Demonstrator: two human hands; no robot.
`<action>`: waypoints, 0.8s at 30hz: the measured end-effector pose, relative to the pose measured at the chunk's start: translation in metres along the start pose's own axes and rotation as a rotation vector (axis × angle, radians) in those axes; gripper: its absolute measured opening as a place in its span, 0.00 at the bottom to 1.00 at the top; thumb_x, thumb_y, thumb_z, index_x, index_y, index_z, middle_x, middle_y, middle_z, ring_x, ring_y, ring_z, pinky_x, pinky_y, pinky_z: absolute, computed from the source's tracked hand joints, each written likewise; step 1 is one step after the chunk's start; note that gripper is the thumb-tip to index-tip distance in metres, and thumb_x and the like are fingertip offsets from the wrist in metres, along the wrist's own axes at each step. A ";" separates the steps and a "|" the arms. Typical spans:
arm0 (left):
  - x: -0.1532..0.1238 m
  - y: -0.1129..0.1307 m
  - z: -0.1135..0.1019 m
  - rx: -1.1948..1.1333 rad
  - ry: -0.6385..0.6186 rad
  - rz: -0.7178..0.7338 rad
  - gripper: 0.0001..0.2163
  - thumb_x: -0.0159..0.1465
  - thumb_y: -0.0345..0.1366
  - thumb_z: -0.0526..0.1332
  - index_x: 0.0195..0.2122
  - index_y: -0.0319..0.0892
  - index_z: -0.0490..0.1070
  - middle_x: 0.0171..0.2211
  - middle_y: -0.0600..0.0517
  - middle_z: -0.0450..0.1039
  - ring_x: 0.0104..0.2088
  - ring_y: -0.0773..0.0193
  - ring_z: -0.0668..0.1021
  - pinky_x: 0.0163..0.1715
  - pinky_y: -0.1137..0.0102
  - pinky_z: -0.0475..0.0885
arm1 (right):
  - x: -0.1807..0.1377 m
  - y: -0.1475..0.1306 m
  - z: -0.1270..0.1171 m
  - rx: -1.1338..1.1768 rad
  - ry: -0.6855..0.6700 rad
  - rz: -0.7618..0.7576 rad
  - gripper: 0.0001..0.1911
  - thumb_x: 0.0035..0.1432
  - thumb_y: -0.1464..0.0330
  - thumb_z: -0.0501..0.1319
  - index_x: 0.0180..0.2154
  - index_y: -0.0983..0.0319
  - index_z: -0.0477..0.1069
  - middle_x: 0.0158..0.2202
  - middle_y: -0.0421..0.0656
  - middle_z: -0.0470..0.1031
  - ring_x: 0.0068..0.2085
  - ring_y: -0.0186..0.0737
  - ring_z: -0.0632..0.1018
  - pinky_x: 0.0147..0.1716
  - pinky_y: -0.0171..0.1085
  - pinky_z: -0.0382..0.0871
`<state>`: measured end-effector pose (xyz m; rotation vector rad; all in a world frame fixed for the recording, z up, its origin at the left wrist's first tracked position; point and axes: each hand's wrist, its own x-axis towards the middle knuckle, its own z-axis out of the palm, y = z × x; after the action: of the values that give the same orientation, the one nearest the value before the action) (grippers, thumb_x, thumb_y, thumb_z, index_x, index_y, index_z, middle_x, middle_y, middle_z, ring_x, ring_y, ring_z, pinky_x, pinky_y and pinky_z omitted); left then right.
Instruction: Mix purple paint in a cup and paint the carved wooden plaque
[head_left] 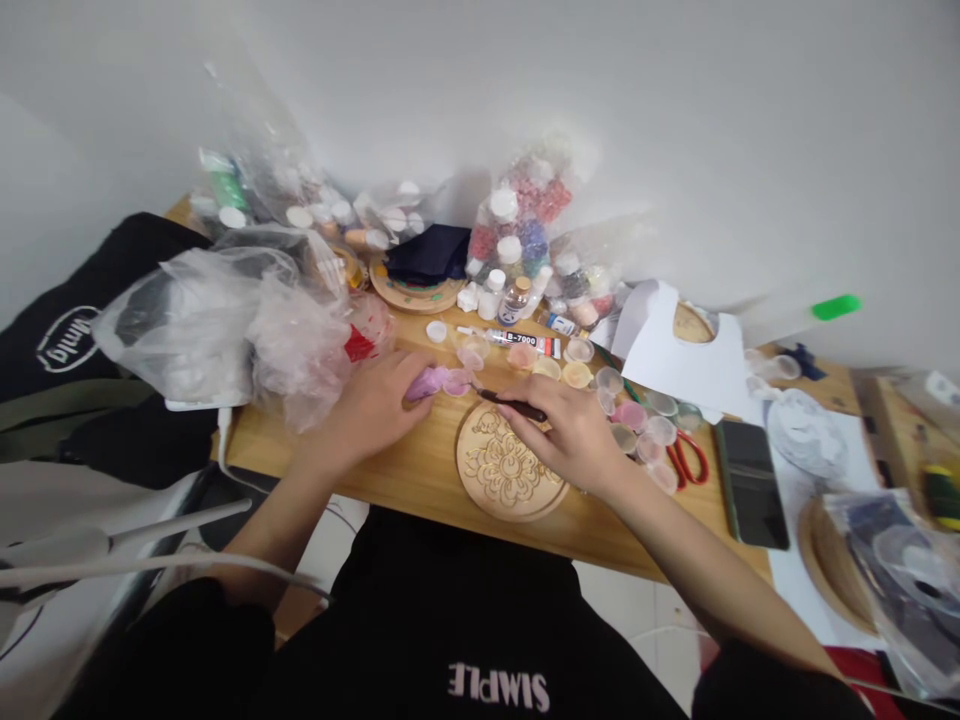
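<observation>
My left hand (379, 410) is closed around a small purple cup (425, 384), its fingers partly covering it. Right beside it, touching or nearly so, is a little round cup of pinkish-purple contents (456, 383). In my right hand (574, 430) is a slim tool with a dark handle (517, 404), perhaps a brush; its fine tip points left toward the round cup. Below that tool lies a round wooden board (512, 480) with a raised golden flower pattern. The right hand partly overlaps the board's upper right edge.
Small coloured cups (576, 374) cluster right of the board, beside red-handled scissors (686, 460) and a dark phone (752, 485). Behind lie a B-7000 glue tube (525, 342), small bottles (514, 300) and bead bags (532, 215). Crumpled plastic bags (292, 340) fill the left.
</observation>
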<state>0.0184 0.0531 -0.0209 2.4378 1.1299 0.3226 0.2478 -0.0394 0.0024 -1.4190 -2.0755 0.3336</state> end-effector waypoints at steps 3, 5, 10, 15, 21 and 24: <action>0.001 0.000 -0.001 0.016 -0.002 0.018 0.10 0.64 0.34 0.57 0.47 0.45 0.68 0.45 0.48 0.75 0.45 0.52 0.77 0.47 0.58 0.72 | -0.001 0.000 0.000 -0.001 0.013 -0.002 0.13 0.69 0.65 0.55 0.40 0.64 0.75 0.34 0.45 0.80 0.33 0.38 0.80 0.32 0.36 0.72; 0.001 0.001 -0.002 0.026 -0.011 0.018 0.11 0.64 0.33 0.56 0.48 0.45 0.67 0.46 0.48 0.74 0.46 0.52 0.76 0.47 0.58 0.71 | -0.002 0.000 -0.001 -0.005 0.012 0.003 0.13 0.69 0.65 0.55 0.40 0.63 0.75 0.34 0.44 0.80 0.33 0.37 0.80 0.32 0.36 0.72; 0.001 0.000 -0.002 0.039 -0.035 0.021 0.11 0.64 0.33 0.56 0.48 0.45 0.68 0.45 0.48 0.74 0.46 0.51 0.77 0.47 0.56 0.71 | -0.003 0.001 -0.001 -0.002 0.017 -0.011 0.12 0.69 0.65 0.55 0.40 0.63 0.75 0.34 0.44 0.80 0.33 0.37 0.80 0.32 0.35 0.72; 0.002 -0.001 0.000 0.024 -0.038 -0.002 0.13 0.62 0.34 0.59 0.49 0.47 0.69 0.45 0.48 0.74 0.46 0.49 0.77 0.47 0.55 0.72 | -0.002 0.001 0.000 -0.002 0.043 -0.049 0.11 0.68 0.66 0.56 0.40 0.65 0.75 0.32 0.45 0.79 0.31 0.37 0.80 0.30 0.35 0.71; 0.002 0.001 -0.003 0.050 -0.040 0.034 0.13 0.63 0.32 0.58 0.50 0.44 0.69 0.46 0.47 0.75 0.47 0.49 0.77 0.47 0.55 0.72 | -0.002 0.000 -0.002 -0.011 0.054 -0.047 0.11 0.69 0.66 0.55 0.39 0.64 0.75 0.32 0.44 0.79 0.31 0.36 0.79 0.31 0.34 0.71; 0.002 0.001 -0.004 0.063 -0.060 0.055 0.13 0.63 0.31 0.59 0.49 0.43 0.69 0.46 0.46 0.75 0.46 0.49 0.77 0.46 0.55 0.72 | -0.002 0.001 -0.001 -0.017 0.048 -0.043 0.12 0.69 0.66 0.55 0.39 0.64 0.75 0.32 0.44 0.79 0.31 0.36 0.79 0.30 0.34 0.71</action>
<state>0.0190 0.0557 -0.0174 2.5197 1.0652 0.2324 0.2500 -0.0413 0.0021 -1.3771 -2.0710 0.2628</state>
